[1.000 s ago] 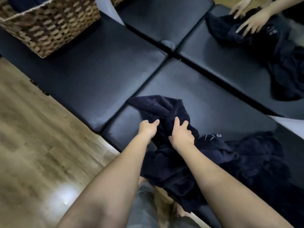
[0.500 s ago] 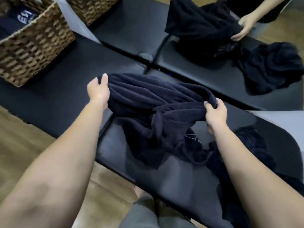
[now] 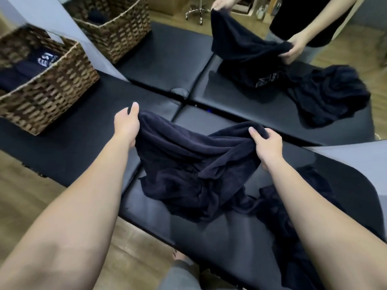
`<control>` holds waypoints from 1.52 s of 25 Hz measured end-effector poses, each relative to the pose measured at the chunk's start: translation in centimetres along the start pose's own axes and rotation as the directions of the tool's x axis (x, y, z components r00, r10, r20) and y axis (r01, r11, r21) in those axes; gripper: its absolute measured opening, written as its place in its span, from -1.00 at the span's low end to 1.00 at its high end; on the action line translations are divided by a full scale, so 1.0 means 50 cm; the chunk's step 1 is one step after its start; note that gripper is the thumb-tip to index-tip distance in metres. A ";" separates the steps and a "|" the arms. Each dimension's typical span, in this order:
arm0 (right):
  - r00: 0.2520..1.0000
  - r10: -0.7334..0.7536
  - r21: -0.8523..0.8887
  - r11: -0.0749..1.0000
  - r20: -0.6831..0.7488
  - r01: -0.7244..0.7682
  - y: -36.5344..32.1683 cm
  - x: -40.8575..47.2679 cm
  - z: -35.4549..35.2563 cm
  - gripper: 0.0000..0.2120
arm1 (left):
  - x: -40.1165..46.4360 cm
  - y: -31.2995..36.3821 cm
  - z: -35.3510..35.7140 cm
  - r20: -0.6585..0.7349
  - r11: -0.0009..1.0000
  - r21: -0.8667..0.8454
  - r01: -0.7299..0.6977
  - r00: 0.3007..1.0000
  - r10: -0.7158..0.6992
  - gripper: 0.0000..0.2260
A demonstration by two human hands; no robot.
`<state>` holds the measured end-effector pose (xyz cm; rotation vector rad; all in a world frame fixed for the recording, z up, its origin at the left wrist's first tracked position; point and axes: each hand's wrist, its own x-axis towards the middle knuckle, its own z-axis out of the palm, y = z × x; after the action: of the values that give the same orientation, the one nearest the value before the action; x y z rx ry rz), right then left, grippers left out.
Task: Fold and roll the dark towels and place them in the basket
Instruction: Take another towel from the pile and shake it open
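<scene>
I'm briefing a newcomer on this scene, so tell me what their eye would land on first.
First, the dark towel held up in the middle over the black padded table, bunched and sagging between the left hand and the right hand, each gripping an end. Next, the woven basket at far left on the table, with dark folded towels inside. Along the top is what looks like a mirror, repeating the person, the towel and the basket.

Both hands (image 3: 126,124) (image 3: 267,144) apart, gripping

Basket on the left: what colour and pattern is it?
The basket is woven in a brown-and-tan checker-like weave, seen in the head view, the only one.
</scene>
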<state>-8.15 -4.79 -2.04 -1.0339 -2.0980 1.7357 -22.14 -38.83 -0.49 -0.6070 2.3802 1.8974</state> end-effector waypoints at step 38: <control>0.859 -0.467 -0.389 0.846 -0.211 0.365 -0.266 -0.203 -0.112 -0.71 | -0.176 0.352 0.173 0.821 0.383 0.100 -0.918 0.293 0.490 -0.59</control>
<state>-2.44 -7.68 14.41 -0.7650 -2.2454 0.9680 -21.52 -25.09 16.07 1.3360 2.5359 0.9403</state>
